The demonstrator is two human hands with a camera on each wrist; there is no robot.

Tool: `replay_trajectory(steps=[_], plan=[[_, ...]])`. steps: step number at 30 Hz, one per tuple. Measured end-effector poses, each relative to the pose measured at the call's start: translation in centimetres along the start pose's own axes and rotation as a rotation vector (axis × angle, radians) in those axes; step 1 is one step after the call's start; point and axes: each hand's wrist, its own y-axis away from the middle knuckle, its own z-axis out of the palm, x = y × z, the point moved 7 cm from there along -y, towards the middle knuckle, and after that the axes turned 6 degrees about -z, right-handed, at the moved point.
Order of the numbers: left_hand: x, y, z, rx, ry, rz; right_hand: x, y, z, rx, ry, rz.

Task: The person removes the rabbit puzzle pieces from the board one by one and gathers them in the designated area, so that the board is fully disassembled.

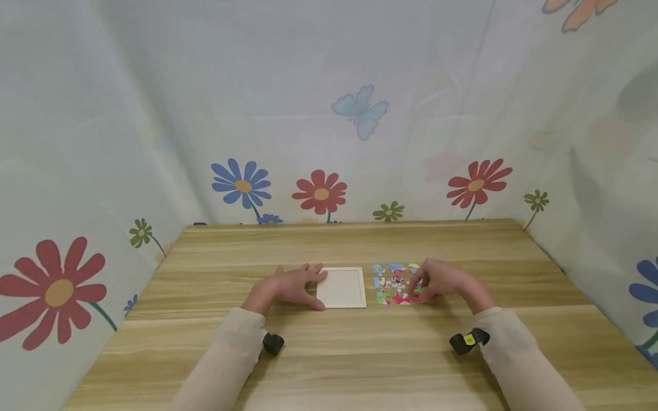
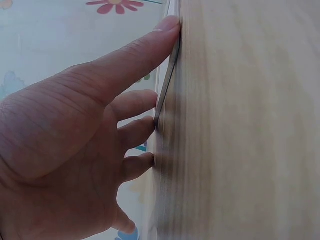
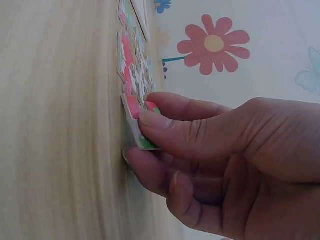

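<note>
A pale square puzzle frame with a raised rim lies flat on the table. My left hand rests on its left edge, thumb at the near corner and fingers spread; the left wrist view shows the thumb touching the edge. Right of the frame, colourful jigsaw pieces with a cartoon animal picture lie in a loose square, small gaps between them. My right hand is at their right side. In the right wrist view it pinches a red and green puzzle piece, tilted up from the table.
The wooden table reaches back to a white curtain printed with flowers and butterflies, which also hangs at both sides. Each wrist carries a black strap camera over a light sleeve.
</note>
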Motion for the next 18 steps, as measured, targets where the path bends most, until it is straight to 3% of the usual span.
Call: replay_trajectory(steps=[12, 18], plan=[[-0.22, -0.3, 0.16, 0.011, -0.019, 0.006, 0.4, -0.3, 0.24, 0.038, 0.095, 0.11], [-0.1, -0.21, 0.08, 0.011, -0.012, 0.009, 0.17, -0.23, 0.24, 0.041, 0.108, 0.116]])
